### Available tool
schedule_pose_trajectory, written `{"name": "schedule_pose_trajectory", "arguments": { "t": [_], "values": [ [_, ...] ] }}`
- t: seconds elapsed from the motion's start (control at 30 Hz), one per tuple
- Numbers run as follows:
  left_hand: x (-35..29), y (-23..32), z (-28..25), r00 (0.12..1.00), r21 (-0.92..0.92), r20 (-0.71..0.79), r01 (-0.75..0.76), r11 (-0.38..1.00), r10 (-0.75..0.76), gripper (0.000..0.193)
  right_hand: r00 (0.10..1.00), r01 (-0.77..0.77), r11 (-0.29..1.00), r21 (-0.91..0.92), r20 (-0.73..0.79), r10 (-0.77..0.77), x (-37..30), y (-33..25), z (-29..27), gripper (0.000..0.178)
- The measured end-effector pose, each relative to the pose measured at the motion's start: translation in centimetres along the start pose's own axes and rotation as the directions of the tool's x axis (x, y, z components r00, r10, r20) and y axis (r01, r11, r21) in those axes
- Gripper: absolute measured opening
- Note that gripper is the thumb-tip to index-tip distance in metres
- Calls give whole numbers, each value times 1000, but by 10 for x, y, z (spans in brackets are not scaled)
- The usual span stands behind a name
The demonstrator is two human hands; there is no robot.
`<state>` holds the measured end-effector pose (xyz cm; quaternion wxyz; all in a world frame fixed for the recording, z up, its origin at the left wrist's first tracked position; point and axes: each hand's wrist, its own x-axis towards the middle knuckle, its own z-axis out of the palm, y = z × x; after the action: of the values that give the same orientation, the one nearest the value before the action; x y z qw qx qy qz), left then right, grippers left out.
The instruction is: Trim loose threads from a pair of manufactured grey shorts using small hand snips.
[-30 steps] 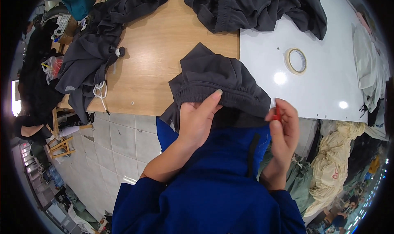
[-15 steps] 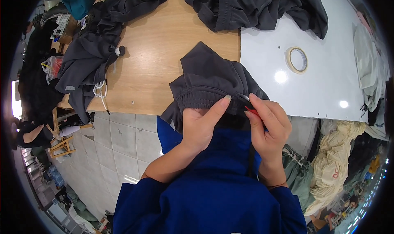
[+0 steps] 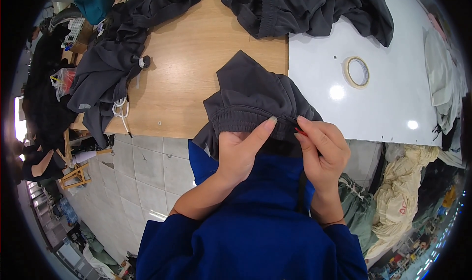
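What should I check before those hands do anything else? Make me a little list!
1. Left hand holding the elastic waistband: ok, its thumb presses on top.
2. Right hand gripping the small red tool: ok, pinched between thumb and finger.
3. Tool's tip away from the left thumb: cannot tell, the tip is hard to make out.
4. Dark grey garment lying flat: not ok, it's bunched in folds.
5. Tape roll away from both hands: ok, it lies apart on the white tabletop.
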<state>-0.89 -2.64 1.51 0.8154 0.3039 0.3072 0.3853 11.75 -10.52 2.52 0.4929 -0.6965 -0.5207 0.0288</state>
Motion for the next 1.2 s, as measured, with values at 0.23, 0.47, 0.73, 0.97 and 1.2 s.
{"name": "schedule_pose_trajectory", "arguments": {
  "t": [0.23, 0.47, 0.73, 0.97, 1.2],
  "values": [
    [0, -2, -5, 1000, -21, 10, 19, 1000, -19, 26, 980, -191, 964, 186, 99, 175, 0, -6, -8, 34],
    [-3, -4, -4, 995, -20, -11, 98, 995, -98, 28, 946, -285, 799, 529, 20, 323, -1, -18, 10, 37],
    [-5, -7, -8, 990, -128, 9, 144, 981, -144, 19, 877, -439, 640, 630, 146, 457, -10, 3, 20, 8],
    [6, -9, -26, 978, -197, 37, 208, 958, -204, 27, 768, -372, 67, 926, 266, 582, -2, 22, 5, 33],
    [7, -16, -18, 924, -333, 29, 368, 868, -381, 34, 749, -546, 264, 795, 323, 578, -13, 26, 20, 29]
  ]
}}
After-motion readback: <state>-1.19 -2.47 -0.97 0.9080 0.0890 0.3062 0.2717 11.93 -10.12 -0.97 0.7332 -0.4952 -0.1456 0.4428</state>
